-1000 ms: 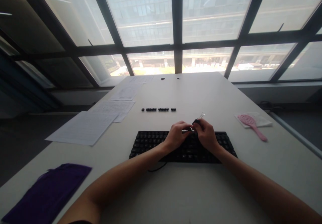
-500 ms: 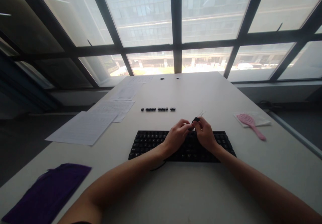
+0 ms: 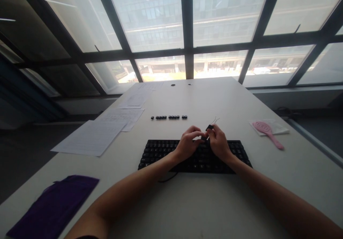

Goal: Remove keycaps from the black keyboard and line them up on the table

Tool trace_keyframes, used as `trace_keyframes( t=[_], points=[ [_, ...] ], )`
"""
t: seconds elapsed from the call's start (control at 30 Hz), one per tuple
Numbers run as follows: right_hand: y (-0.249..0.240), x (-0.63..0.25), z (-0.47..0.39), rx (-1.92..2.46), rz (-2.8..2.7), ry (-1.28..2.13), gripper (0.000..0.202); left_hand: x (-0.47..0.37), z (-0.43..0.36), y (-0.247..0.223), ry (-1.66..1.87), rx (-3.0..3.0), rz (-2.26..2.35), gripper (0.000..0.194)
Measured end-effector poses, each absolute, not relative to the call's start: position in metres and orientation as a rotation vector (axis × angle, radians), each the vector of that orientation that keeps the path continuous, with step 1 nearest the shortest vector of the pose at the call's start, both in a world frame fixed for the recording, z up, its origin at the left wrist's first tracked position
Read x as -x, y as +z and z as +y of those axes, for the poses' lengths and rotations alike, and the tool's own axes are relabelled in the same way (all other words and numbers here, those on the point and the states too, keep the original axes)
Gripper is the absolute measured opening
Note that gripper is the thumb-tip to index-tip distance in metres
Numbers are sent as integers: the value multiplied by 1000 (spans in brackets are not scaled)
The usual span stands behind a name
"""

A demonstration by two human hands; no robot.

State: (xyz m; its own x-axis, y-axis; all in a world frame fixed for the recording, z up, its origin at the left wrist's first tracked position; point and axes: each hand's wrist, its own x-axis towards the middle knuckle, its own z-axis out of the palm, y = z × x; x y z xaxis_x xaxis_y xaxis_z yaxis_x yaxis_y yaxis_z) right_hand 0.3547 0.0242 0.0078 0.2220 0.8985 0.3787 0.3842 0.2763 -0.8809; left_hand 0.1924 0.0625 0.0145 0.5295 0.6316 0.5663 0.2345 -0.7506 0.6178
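A black keyboard lies on the white table, and both hands are over its upper middle part. My right hand is closed round a keycap puller; its black handle shows at the fingertips and its thin wire prongs point away from me. My left hand is pinched close beside it, with a small black keycap at the fingertips. Part of the keycap is hidden by fingers. Beyond the keyboard stands a row of loose black keycaps, set in groups with gaps.
Printed paper sheets lie along the left side. A purple cloth bag is at the near left. On the right, a pink hairbrush rests partly on a white packet. A cable leaves the keyboard's near edge.
The fingers of my left hand have lifted and opened slightly, so more of the small keycap shows. My right hand with the puller has hardly moved.
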Motion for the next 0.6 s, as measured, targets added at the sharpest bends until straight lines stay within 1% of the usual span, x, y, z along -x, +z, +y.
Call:
trace_keyframes(
  t=[0.13,0.3,0.4,0.6],
  points=[
    [8,-354,25,1280,-1334,593,22,-186,79,29,1048,-2231,821,13],
    [7,-354,26,1265,-1343,606,23,-176,143,41,874,-2399,1058,13],
    [5,-354,27,1254,-1348,606,21,-179,179,38,716,-2460,1178,15],
    [5,-355,28,1242,-1344,612,20,-196,210,20,615,-2509,1248,19]
  ],
)
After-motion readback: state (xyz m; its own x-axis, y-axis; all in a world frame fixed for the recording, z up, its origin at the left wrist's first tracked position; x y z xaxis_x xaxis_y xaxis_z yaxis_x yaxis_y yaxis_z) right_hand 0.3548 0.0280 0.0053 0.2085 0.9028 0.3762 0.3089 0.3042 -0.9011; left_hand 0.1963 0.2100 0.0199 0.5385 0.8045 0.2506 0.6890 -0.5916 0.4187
